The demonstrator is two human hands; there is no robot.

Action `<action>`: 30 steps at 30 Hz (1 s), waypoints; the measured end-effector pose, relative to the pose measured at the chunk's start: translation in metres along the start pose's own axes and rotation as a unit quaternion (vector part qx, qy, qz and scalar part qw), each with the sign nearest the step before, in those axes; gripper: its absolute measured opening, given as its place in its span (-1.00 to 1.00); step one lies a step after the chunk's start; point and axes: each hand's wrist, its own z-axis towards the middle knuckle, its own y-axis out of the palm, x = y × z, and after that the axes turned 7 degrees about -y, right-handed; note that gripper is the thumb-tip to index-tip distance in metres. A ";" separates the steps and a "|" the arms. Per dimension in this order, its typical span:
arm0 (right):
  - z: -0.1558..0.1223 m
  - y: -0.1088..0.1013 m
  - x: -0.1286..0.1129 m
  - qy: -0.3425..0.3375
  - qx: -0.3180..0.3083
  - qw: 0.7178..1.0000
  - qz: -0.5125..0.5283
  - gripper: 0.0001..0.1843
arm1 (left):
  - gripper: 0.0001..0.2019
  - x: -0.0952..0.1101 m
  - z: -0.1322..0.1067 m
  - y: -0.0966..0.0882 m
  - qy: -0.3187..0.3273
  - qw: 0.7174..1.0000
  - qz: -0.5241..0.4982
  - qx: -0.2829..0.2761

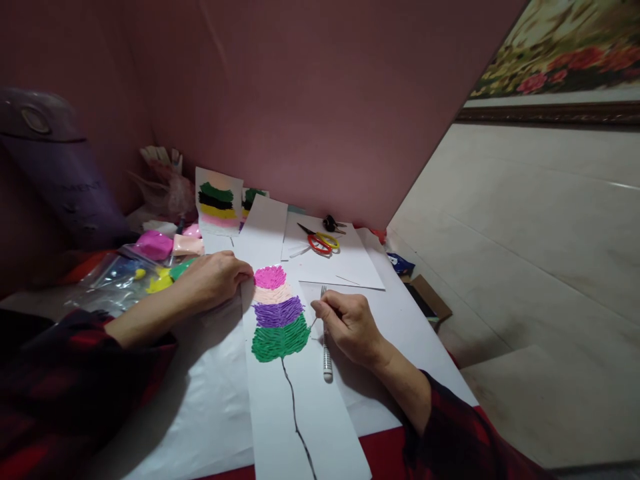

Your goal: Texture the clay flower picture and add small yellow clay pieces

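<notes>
A long white card lies before me, bearing textured clay-like bands: pink, peach, purple and green, with a dark wavy line running down from the green. My left hand has its fingers curled, thumb and forefinger at the card's left edge beside the pink band. My right hand pinches a thin needle-like tool, its tip at the right edge of the green band. Under that hand a fork with a striped handle lies on the card, partly covered.
Red-and-yellow scissors and a small black clip-like item rest on white sheets farther back. Clay packs and a clear plastic bag lie left. A banded picture leans behind, near a large purple container.
</notes>
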 end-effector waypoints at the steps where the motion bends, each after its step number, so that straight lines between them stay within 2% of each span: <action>1: 0.000 0.000 0.000 0.001 0.001 1.000 0.005 -0.63 | -0.60 0.001 0.000 -0.001 0.001 1.000 0.002 -0.001; 12: 0.000 0.003 0.001 -0.009 0.038 0.998 0.050 -0.74 | -0.59 0.002 -0.002 -0.001 -0.003 1.000 0.001 0.009; 30: -0.001 0.004 0.000 -0.051 0.022 0.997 0.062 -0.76 | -0.59 0.001 -0.002 0.001 0.001 1.000 0.005 0.014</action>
